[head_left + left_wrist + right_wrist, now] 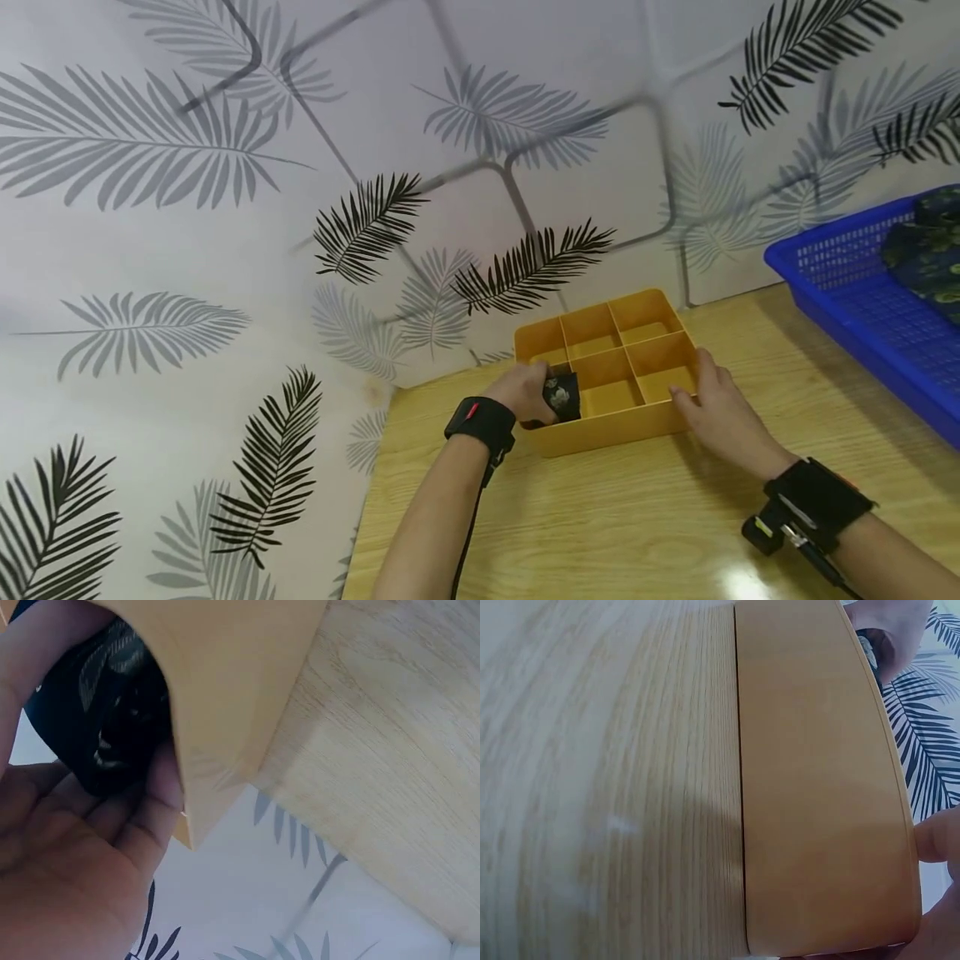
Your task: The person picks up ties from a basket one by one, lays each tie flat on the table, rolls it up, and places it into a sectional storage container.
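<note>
A yellow-orange box [615, 427] with several compartments in two rows stands on the table. In its front left compartment my left hand [525, 393] grips a dark folded cloth [564, 397] with a pale pattern. The left wrist view shows the thumb and fingers around this dark cloth [124, 712], against the box's wall [232, 682]. My right hand [723, 417] holds the box at its front right corner, thumb over the front rim and fingers along the right side. The other compartments in view show bare floors. Part of the cloth is hidden by the left hand.
A blue plastic basket [832, 312] stands to the right, with dark green patterned fabric [930, 258] in it. Behind the box rises a wall [480, 208] with leaf-patterned covering. Light wood table [600, 525] lies in front of the box.
</note>
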A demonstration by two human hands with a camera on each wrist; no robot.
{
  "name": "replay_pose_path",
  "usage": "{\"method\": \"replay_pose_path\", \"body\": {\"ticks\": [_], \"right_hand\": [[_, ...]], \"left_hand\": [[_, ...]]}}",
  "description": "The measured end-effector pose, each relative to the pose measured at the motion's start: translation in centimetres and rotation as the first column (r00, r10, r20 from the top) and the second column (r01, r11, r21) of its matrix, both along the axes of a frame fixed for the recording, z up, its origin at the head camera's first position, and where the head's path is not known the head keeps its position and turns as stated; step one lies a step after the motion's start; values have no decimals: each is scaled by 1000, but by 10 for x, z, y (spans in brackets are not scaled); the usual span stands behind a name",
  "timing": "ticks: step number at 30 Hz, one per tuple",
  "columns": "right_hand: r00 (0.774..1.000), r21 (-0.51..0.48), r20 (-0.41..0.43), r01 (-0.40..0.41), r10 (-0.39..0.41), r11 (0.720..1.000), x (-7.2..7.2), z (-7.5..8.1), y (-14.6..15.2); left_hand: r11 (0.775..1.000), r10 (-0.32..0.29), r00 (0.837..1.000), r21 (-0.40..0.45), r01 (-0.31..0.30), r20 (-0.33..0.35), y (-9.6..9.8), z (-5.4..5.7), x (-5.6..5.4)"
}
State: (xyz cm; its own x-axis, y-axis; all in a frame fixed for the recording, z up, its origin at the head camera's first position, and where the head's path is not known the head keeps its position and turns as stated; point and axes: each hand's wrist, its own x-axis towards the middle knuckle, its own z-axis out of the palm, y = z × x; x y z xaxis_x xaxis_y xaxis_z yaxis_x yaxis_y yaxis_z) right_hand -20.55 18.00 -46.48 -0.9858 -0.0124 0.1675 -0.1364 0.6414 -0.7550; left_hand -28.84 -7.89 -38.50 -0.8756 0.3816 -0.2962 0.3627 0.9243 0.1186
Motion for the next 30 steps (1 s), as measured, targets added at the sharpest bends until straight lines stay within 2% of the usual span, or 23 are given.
{"method": "replay_pose_path", "body": {"ticks": [3,6,8,10,13,15,18,20,23,25,27,30], "right_hand": [[1000,-1,4,-6,6,1000,0,0,0],[1000,-3,7,-10,10,1000,0,-1,0],[1000,-4,3,-14,14,1000,1,-1,0],[1000,-8,-1,-20,20,1000,2,-1,-1],[1000,-10,-7,-23,23,1000,3,0,-1],[1000,-11,-5,-23,23,1000,3,1,-1],[1000,-5,0,-20,20,1000,3,2,0],[1000,0,-3,-19,19,1000,2,1,1],[1000,3,-13,-19,19,1000,2,0,2],[1000,4,-12,-20,20,1000,2,-1,2],[1000,1,-8,-24,24,1000,2,-2,3],[999,-6,7,-35,35,999,1,-2,5]], "left_hand": [[999,-3,1000,-44,2,-19,2,-2,-2],[987,-63,995,-153,51,-79,3,-5,1],[967,-107,985,-245,71,-138,5,-6,5],[931,-150,967,-359,69,-204,7,-8,7],[892,-170,947,-450,30,-274,9,-9,8],[878,-191,935,-479,26,-299,9,-10,7],[893,-213,928,-447,57,-307,6,-12,3],[917,-212,934,-389,88,-289,2,-12,0],[966,-145,973,-238,100,-179,-5,-8,-3],[990,-79,993,-122,68,-89,-10,-2,-2],[999,-25,999,-22,25,-34,-14,6,0],[997,-16,998,73,21,-61,-20,15,5]]}}
